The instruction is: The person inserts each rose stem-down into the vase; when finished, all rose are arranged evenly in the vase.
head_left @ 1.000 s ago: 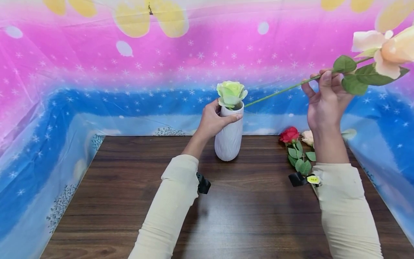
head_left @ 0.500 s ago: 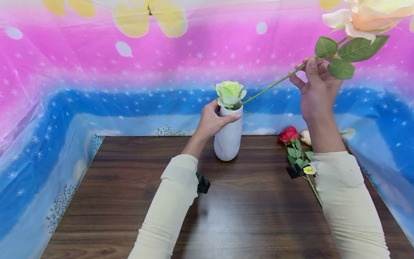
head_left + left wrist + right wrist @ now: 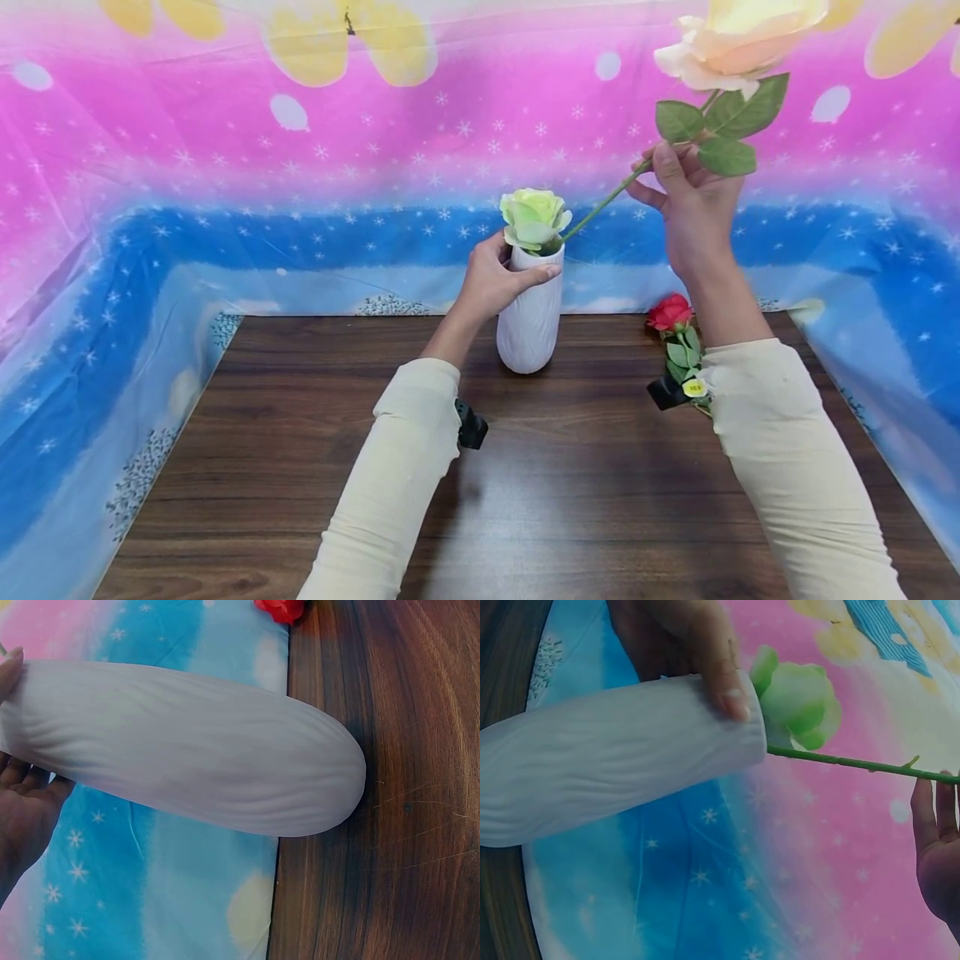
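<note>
A white ribbed vase [image 3: 528, 325] stands upright near the back of the table, with a pale green rose [image 3: 536, 218] in its mouth. My left hand [image 3: 491, 279] grips the vase just below its rim, thumb across the front. Up to the right, my right hand [image 3: 693, 200] pinches the green stem of a peach rose [image 3: 738, 50] just under its leaves. That stem slants down to the left, its lower end inside the vase mouth, as the right wrist view also shows beside the green bloom [image 3: 799, 705]. The stem's tip is hidden in the vase.
A red rose [image 3: 670, 312] with green leaves lies on the dark wooden table [image 3: 337, 467] at the right, partly behind the right forearm. A pink and blue patterned cloth [image 3: 360, 167] rises behind the table and along its sides.
My right hand has moved left and slightly up, bringing the peach rose closer to upright. Its stem now sits deeper in the vase mouth. My left hand and the vase have stayed put.
</note>
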Demonstrator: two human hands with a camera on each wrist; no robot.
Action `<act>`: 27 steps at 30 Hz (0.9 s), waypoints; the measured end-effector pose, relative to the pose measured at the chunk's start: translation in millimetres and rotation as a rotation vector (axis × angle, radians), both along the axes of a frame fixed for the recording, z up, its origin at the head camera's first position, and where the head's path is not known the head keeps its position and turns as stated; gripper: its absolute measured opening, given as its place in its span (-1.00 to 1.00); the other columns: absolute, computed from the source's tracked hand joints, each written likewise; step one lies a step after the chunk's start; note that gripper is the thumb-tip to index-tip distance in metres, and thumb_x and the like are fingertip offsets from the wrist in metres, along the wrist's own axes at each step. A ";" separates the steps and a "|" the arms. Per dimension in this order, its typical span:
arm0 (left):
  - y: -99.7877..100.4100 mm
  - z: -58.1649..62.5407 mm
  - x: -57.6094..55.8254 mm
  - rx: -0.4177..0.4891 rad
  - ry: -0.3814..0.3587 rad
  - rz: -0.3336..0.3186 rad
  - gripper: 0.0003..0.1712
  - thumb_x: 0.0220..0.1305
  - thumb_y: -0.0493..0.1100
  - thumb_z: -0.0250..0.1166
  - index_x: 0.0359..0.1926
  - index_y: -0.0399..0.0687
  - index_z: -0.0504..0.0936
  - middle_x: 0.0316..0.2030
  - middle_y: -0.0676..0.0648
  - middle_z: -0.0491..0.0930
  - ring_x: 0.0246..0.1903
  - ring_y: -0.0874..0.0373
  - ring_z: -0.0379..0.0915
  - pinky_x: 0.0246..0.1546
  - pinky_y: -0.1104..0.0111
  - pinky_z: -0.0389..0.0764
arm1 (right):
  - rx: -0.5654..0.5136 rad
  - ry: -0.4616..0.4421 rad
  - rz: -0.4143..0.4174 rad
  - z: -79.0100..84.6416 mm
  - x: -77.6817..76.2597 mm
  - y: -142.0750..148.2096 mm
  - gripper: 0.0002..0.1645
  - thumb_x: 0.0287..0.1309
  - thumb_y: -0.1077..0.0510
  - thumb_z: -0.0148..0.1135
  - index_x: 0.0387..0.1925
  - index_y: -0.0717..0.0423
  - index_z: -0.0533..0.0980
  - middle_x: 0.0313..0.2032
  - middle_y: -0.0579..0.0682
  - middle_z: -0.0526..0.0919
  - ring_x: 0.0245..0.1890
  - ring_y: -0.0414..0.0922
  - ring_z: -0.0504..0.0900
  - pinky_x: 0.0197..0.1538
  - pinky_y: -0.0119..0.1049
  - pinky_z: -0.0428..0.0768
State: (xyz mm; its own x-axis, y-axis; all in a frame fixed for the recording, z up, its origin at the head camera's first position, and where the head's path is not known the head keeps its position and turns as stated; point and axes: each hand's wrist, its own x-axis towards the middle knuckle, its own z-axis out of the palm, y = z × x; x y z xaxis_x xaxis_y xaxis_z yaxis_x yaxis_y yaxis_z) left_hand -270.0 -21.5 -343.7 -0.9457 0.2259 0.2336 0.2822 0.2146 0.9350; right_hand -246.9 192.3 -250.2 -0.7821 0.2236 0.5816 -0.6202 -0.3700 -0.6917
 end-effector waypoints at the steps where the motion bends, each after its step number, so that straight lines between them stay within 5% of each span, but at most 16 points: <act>1: -0.1 -0.1 0.0 -0.002 0.000 0.002 -0.30 0.12 -0.05 0.56 0.26 -0.07 0.53 0.19 -0.10 0.64 0.19 0.02 0.61 0.22 0.13 0.64 | 0.008 -0.002 0.004 -1.6 -0.6 -2.1 -0.74 0.30 0.35 0.25 0.00 0.13 0.58 -0.39 0.05 0.69 -0.29 -0.09 0.69 -0.25 -0.24 0.79; 13: 0.2 0.6 -0.7 0.027 -0.011 -0.008 -0.34 0.11 -0.09 0.57 0.22 -0.08 0.55 0.15 -0.13 0.66 0.15 -0.01 0.64 0.18 0.13 0.66 | 0.309 -0.036 -0.008 -37.8 -13.9 -29.3 -0.80 0.26 0.33 0.34 -0.13 0.02 0.65 -0.38 -0.17 0.75 -0.31 -0.26 0.76 -0.18 -0.33 0.78; 20: 0.6 0.5 0.8 0.017 0.039 -0.024 -0.33 0.16 -0.10 0.54 0.26 -0.13 0.52 0.18 -0.15 0.65 0.17 -0.03 0.64 0.17 0.12 0.67 | 0.692 -0.099 -0.264 -65.9 -20.1 -35.7 -0.83 0.20 0.33 0.37 -0.19 0.39 0.67 -0.41 -0.41 0.60 -0.34 -0.41 0.57 -0.19 -0.50 0.57; 22: 0.6 0.6 0.7 0.017 0.034 -0.028 -0.31 0.16 -0.08 0.53 0.29 -0.11 0.51 0.21 -0.14 0.63 0.19 -0.01 0.62 0.19 0.13 0.66 | 0.706 -0.115 -0.284 -70.0 -19.9 -35.7 -0.80 0.19 0.32 0.38 -0.16 0.38 0.67 -0.38 -0.21 0.68 -0.36 -0.41 0.55 -0.22 -0.47 0.53; 27: 0.7 1.7 0.9 0.017 0.007 -0.020 -0.28 0.16 -0.06 0.53 0.31 -0.09 0.49 0.22 -0.12 0.62 0.20 0.00 0.61 0.20 0.13 0.65 | 0.695 -0.146 -0.277 -76.6 -19.6 -34.7 -0.74 0.19 0.31 0.38 -0.08 0.34 0.65 -0.41 -0.28 0.68 -0.43 -0.42 0.50 -0.28 -0.44 0.46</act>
